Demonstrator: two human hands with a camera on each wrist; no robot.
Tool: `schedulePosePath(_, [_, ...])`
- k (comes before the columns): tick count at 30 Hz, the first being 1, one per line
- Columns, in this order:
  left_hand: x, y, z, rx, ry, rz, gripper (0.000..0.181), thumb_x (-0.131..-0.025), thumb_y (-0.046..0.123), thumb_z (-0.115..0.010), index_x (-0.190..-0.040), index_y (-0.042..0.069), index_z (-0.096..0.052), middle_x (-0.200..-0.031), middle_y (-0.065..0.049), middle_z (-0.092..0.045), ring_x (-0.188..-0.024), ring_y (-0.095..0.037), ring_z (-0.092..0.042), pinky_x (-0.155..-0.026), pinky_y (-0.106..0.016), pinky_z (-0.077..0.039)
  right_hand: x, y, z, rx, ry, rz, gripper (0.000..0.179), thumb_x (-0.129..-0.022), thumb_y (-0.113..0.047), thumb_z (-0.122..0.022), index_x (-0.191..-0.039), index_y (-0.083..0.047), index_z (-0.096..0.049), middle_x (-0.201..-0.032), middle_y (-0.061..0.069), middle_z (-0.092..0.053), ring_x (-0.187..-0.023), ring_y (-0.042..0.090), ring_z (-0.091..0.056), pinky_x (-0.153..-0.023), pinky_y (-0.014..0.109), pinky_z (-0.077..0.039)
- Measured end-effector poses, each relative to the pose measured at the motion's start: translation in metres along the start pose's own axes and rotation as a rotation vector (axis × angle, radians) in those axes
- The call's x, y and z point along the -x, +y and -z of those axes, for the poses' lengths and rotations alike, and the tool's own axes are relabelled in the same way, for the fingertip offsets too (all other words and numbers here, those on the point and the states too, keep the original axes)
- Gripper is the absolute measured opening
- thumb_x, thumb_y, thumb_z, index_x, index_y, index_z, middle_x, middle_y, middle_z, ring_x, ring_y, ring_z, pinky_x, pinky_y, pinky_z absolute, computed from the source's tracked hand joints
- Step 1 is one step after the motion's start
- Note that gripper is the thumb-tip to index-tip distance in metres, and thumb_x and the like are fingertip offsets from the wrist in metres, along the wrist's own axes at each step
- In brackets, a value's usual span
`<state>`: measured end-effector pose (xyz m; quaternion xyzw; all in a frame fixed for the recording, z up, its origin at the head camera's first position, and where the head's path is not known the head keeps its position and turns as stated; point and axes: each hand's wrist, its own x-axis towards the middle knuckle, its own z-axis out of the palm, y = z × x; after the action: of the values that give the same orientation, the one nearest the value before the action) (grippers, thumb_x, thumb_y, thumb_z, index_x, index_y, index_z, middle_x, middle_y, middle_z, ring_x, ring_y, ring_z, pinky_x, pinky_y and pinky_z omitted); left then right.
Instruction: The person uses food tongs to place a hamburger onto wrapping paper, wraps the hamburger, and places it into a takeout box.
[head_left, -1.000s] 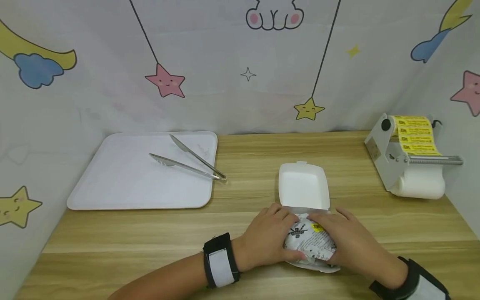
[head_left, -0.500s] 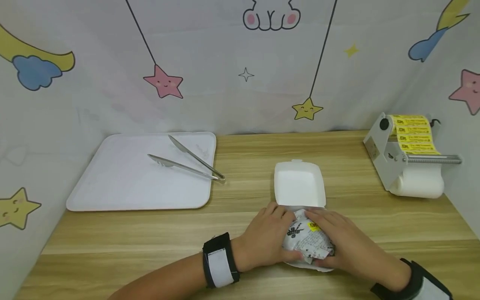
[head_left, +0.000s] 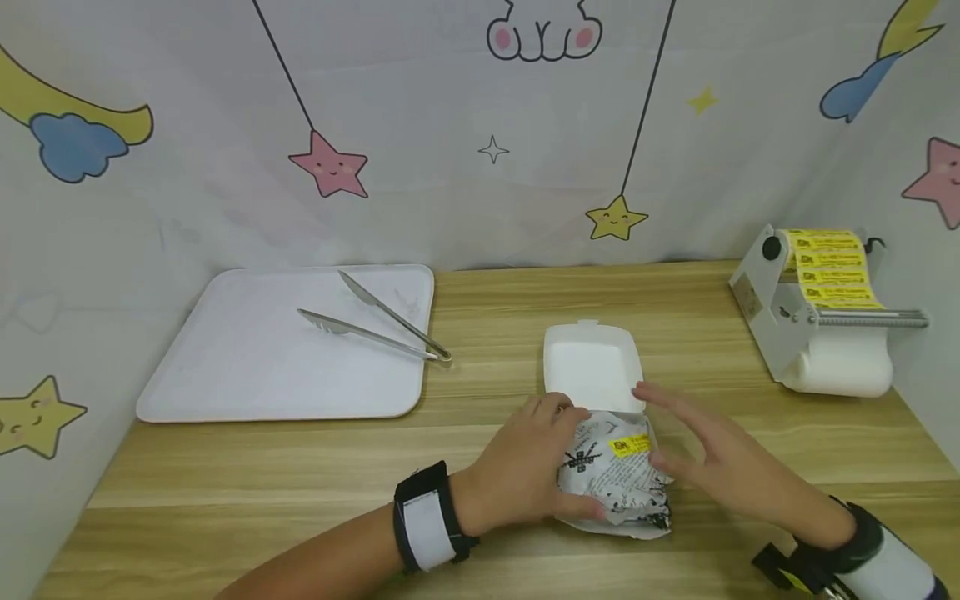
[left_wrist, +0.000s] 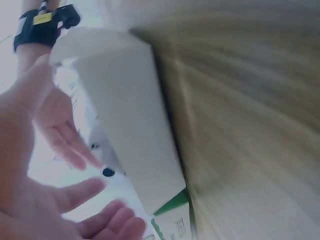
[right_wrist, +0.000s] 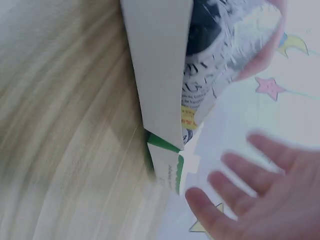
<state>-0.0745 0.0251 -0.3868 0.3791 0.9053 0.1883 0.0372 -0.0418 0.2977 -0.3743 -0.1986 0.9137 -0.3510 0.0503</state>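
Observation:
A bundle in printed white paper (head_left: pixel 611 477), with a yellow sticker (head_left: pixel 630 445) across its top, sits in the lower half of a white hinged takeaway box (head_left: pixel 592 367). The box's lid is raised and tilted back. My left hand (head_left: pixel 517 467) lies along the left side of the bundle, thumb at its near edge, fingers loosely bent. To the right, my right hand (head_left: pixel 720 458) hovers with fingers stretched and spread. In the right wrist view this hand (right_wrist: pixel 265 195) is apart from the box wall (right_wrist: pixel 157 65). What the paper contains is hidden.
Metal tongs (head_left: pixel 375 333) lie spread on a white tray (head_left: pixel 247 358) at the left, their joined end past its right edge. A label dispenser (head_left: pixel 825 317) with a yellow sticker roll stands at the back right. A patterned cloth (head_left: pixel 420 100) hangs behind the wooden table (head_left: pixel 300 483).
My right hand has let go of the wrapped bundle and moved right, its fingers straightening. The left hand stays beside the bundle. Bundle and box have shifted slightly left.

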Motion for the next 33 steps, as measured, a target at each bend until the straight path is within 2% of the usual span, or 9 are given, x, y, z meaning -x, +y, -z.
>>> schedulePosePath(3, [-0.003, -0.008, 0.008, 0.207, 0.061, 0.087, 0.098, -0.087, 0.062, -0.08, -0.157, 0.004, -0.043, -0.157, -0.019, -0.045, -0.144, -0.031, -0.047, -0.12, -0.045, -0.044, -0.01, 0.003, 0.005, -0.073, 0.055, -0.14, 0.052, -0.114, -0.029, -0.047, -0.161, -0.006, -0.038, -0.158, 0.028, -0.046, -0.139, 0.052, -0.051, -0.102, 0.073, -0.047])
schedulePosePath(5, [-0.008, -0.014, 0.013, 0.388, 0.096, 0.165, 0.09, -0.097, 0.053, -0.074, -0.16, 0.001, -0.036, -0.163, -0.022, -0.037, -0.151, -0.035, -0.039, -0.124, -0.05, -0.038, -0.017, 0.005, 0.007, -0.123, 0.06, -0.224, 0.056, -0.117, -0.034, -0.034, -0.162, 0.0, -0.032, -0.155, 0.032, -0.047, -0.135, 0.053, -0.053, -0.102, 0.07, -0.049])
schedulePosePath(9, [-0.022, -0.03, 0.019, 0.786, 0.085, 0.317, 0.076, -0.113, 0.046, -0.042, -0.164, -0.005, -0.019, -0.17, -0.029, -0.023, -0.158, -0.042, -0.026, -0.128, -0.057, -0.026, -0.032, 0.008, 0.009, -0.258, 0.005, -0.33, 0.072, -0.116, -0.047, -0.024, -0.164, 0.007, -0.017, -0.157, 0.038, -0.04, -0.136, 0.056, -0.052, -0.109, 0.068, -0.046])
schedulePosePath(11, [-0.029, -0.037, 0.02, 1.003, 0.052, 0.388, 0.076, -0.115, 0.049, -0.026, -0.166, -0.005, -0.01, -0.172, -0.03, -0.013, -0.159, -0.045, -0.019, -0.128, -0.059, -0.024, -0.039, 0.008, 0.01, -0.325, -0.036, -0.36, 0.079, -0.115, -0.053, -0.022, -0.165, 0.006, -0.011, -0.16, 0.038, -0.035, -0.14, 0.056, -0.048, -0.112, 0.068, -0.043])
schedulePosePath(13, [-0.035, -0.043, 0.02, 1.19, 0.028, 0.447, 0.077, -0.115, 0.052, -0.016, -0.167, -0.003, -0.004, -0.172, -0.033, -0.008, -0.16, -0.047, -0.016, -0.128, -0.06, -0.024, -0.045, 0.008, 0.01, -0.385, -0.072, -0.363, 0.082, -0.113, -0.058, -0.022, -0.166, 0.004, -0.01, -0.163, 0.036, -0.031, -0.146, 0.054, -0.043, -0.116, 0.067, -0.04])
schedulePosePath(16, [-0.044, -0.049, 0.021, 1.407, 0.009, 0.502, 0.082, -0.113, 0.058, -0.013, -0.168, -0.001, 0.001, -0.169, -0.039, -0.008, -0.159, -0.05, -0.016, -0.127, -0.061, -0.026, -0.054, 0.009, 0.01, -0.44, -0.116, -0.346, 0.083, -0.112, -0.06, -0.02, -0.166, 0.003, -0.012, -0.166, 0.032, -0.029, -0.151, 0.051, -0.036, -0.119, 0.063, -0.039])
schedulePosePath(20, [-0.052, -0.049, 0.024, 1.489, -0.028, 0.504, 0.087, -0.111, 0.061, -0.013, -0.167, -0.003, 0.002, -0.166, -0.042, -0.014, -0.159, -0.05, -0.018, -0.127, -0.06, -0.026, -0.062, 0.01, 0.01, -0.477, -0.141, -0.326, 0.082, -0.113, -0.059, -0.018, -0.167, 0.002, -0.014, -0.166, 0.03, -0.03, -0.154, 0.049, -0.033, -0.12, 0.062, -0.038])
schedulePosePath(28, [-0.053, -0.045, 0.028, 1.484, -0.028, 0.506, 0.086, -0.111, 0.061, -0.012, -0.167, -0.004, -0.002, -0.169, -0.038, -0.014, -0.16, -0.047, -0.017, -0.128, -0.058, -0.024, -0.064, 0.011, 0.012, -0.495, -0.127, -0.3, 0.079, -0.114, -0.056, -0.018, -0.167, 0.001, -0.014, -0.166, 0.03, -0.031, -0.152, 0.05, -0.034, -0.119, 0.064, -0.038])
schedulePosePath(33, [-0.05, -0.045, 0.031, 1.452, -0.006, 0.461, 0.083, -0.112, 0.058, -0.013, -0.167, -0.004, -0.004, -0.17, -0.035, -0.014, -0.161, -0.045, -0.017, -0.129, -0.057, -0.023, -0.062, 0.007, 0.017, -0.489, -0.078, -0.303, 0.08, -0.114, -0.055, -0.019, -0.166, 0.006, -0.01, -0.166, 0.034, -0.028, -0.151, 0.052, -0.034, -0.118, 0.062, -0.041])
